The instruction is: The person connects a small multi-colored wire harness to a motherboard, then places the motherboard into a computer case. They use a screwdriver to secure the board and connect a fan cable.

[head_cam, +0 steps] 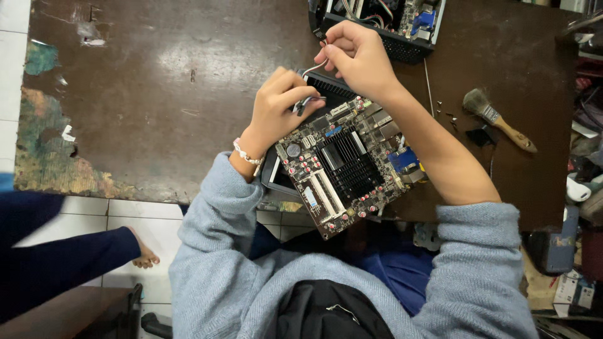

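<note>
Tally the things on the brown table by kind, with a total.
Motherboard, tilted over the table edge: 1
Black computer cases, one under the board and one at the far edge: 2
Cable bundle pinched by left hand and right hand: 1
Paintbrush: 1
Total: 5

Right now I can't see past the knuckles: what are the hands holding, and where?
Both hands pinch a thin cable above the motherboard: left hand at its connector end, right hand higher up.

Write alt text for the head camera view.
Two bare hands, left hand and right hand, pinch thin wires above a small circuit board tilted at a worn brown table's edge. A paintbrush lies right.
</note>
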